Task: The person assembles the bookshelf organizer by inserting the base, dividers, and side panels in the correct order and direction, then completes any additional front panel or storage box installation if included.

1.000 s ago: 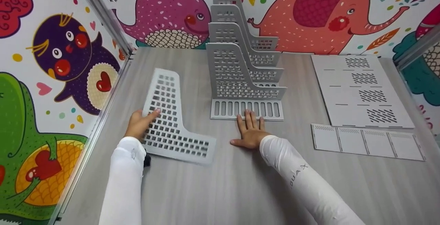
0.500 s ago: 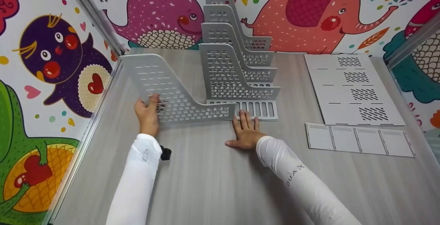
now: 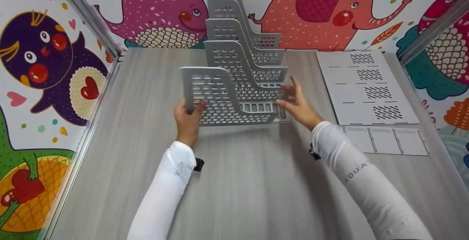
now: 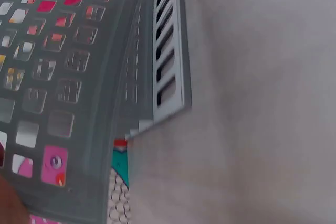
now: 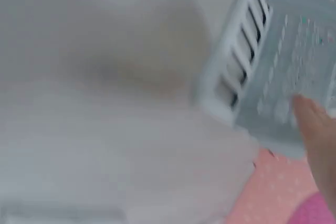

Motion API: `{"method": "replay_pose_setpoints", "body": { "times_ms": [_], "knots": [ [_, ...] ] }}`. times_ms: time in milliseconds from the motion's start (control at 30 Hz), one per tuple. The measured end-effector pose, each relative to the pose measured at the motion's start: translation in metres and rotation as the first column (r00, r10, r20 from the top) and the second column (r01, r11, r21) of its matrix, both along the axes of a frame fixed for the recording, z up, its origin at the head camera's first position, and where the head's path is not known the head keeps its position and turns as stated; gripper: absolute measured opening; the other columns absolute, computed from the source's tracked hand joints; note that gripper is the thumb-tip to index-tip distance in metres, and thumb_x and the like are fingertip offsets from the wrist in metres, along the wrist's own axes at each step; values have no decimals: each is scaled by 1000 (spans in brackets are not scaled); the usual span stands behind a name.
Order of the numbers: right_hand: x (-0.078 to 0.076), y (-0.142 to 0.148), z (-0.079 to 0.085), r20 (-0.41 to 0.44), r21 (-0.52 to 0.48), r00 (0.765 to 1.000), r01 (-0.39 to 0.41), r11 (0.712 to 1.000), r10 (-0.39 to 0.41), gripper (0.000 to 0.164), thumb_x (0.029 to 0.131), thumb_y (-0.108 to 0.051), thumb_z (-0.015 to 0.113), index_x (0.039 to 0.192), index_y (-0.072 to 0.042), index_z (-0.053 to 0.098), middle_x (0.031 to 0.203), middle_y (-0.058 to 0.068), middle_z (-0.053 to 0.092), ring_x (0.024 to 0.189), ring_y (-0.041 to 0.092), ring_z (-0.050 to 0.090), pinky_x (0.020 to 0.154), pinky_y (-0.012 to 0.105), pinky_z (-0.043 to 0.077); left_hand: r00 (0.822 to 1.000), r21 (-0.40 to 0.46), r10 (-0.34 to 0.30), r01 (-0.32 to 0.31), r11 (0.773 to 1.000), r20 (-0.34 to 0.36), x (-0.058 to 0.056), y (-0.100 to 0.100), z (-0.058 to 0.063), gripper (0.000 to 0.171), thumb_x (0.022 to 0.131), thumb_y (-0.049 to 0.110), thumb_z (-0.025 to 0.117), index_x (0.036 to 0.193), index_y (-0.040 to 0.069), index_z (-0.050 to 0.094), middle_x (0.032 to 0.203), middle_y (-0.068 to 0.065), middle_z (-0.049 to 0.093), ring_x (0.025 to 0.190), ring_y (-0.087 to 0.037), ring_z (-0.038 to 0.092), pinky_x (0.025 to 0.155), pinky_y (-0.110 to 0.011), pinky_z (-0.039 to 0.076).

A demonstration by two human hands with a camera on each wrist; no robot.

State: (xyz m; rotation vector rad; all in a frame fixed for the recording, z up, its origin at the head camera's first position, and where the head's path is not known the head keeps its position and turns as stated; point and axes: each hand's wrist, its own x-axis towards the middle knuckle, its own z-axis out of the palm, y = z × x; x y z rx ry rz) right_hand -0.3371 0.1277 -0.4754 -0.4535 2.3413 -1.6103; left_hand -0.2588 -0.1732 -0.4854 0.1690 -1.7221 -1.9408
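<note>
My left hand [image 3: 187, 122] grips the left edge of a grey perforated file-rack divider panel [image 3: 216, 102], thumb on its near face. Upright, this L-shaped panel stands in front of the file rack, close over the front of its slotted base [image 3: 283, 117]. Several similar upright panels [image 3: 223, 49] stand in a row on that base. My right hand [image 3: 301, 104] is raised at the panel's right end, fingers spread, thumb right by its edge. In the left wrist view the held panel [image 4: 100, 93] overlaps the rack; the right wrist view is blurred.
To the right lies a large flat white board [image 3: 350, 86] with slots and hatched patches. A narrower white panel strip [image 3: 384, 140] lies in front of it, partly covered by my right sleeve. Cartoon-printed walls [image 3: 154, 5] and metal rails [image 3: 84, 130] bound the table [image 3: 234, 188].
My left hand has lifted the panel from the left, turned it upright and brought it right to the rack's front. My right hand has risen off the base toward the panel's right end.
</note>
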Motion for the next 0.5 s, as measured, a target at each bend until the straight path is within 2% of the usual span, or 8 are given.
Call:
{"method": "replay_pose_setpoints", "body": {
  "times_ms": [67, 133, 233, 300, 367, 433, 467, 500],
  "knots": [
    [0, 5, 13, -140, 113, 990, -19, 993, 35, 75, 85, -19, 71, 147, -6, 30, 142, 17, 47, 129, 34, 46, 109, 50, 35, 999, -62, -33, 33, 998, -13, -5, 14, 1, 65, 59, 64, 74, 81, 5, 62, 72, 11, 61, 66, -3, 55, 63, -19, 46],
    [4, 3, 24, -230, 214, 962, -96, 972, 146, 68, 79, -23, 77, 137, -5, 47, 135, 14, 56, 125, 31, 52, 107, 48, 38, 996, -96, -77, 73, 993, -44, -9, 29, 1, 71, 63, 64, 71, 85, -3, 62, 74, 12, 61, 67, -3, 54, 64, -19, 46],
    [11, -8, 30, -201, 244, 931, -254, 936, 305, 60, 76, -22, 79, 129, -5, 57, 124, 12, 65, 115, 26, 61, 101, 44, 45, 985, -108, -148, 138, 985, -91, -13, 56, 0, 79, 68, 64, 68, 92, -11, 59, 79, 12, 59, 71, -2, 54, 66, -18, 46],
    [16, -15, 29, -154, 202, 922, -322, 925, 354, 57, 78, -18, 78, 128, -4, 56, 121, 12, 67, 111, 25, 64, 100, 41, 47, 971, -137, -209, 192, 972, -121, -15, 72, 0, 77, 74, 62, 65, 98, -11, 59, 89, 9, 61, 79, -4, 56, 73, -21, 48],
    [17, -15, 27, -126, 159, 923, -344, 926, 364, 50, 81, -12, 74, 127, -3, 57, 119, 13, 67, 109, 25, 65, 99, 40, 48, 954, -212, -276, 248, 945, -116, -17, 82, 0, 67, 78, 56, 65, 101, -7, 59, 99, 2, 62, 93, -9, 57, 85, -26, 48],
    [15, -6, 26, -131, 186, 923, -337, 923, 363, 43, 83, -8, 71, 124, 0, 59, 117, 15, 68, 108, 26, 65, 99, 42, 48, 939, -366, -342, 308, 879, -31, -19, 84, -1, 59, 80, 50, 68, 110, -1, 59, 110, -4, 61, 104, -16, 56, 95, -33, 46],
    [14, 2, 28, -128, 234, 926, -319, 918, 355, 42, 83, -9, 71, 123, -1, 60, 117, 14, 68, 107, 25, 65, 98, 43, 48, 935, -473, -353, 329, 817, 39, -20, 82, -3, 56, 81, 47, 69, 114, 3, 59, 115, -6, 61, 110, -18, 56, 99, -35, 44],
    [11, 12, 30, -133, 294, 926, -303, 907, 353, 39, 83, -9, 71, 121, -2, 62, 114, 14, 69, 105, 25, 65, 96, 43, 49, 924, -573, -360, 364, 734, 127, -21, 79, -6, 54, 81, 45, 70, 117, 7, 59, 119, -7, 61, 114, -21, 55, 102, -38, 43]
  ]
}}
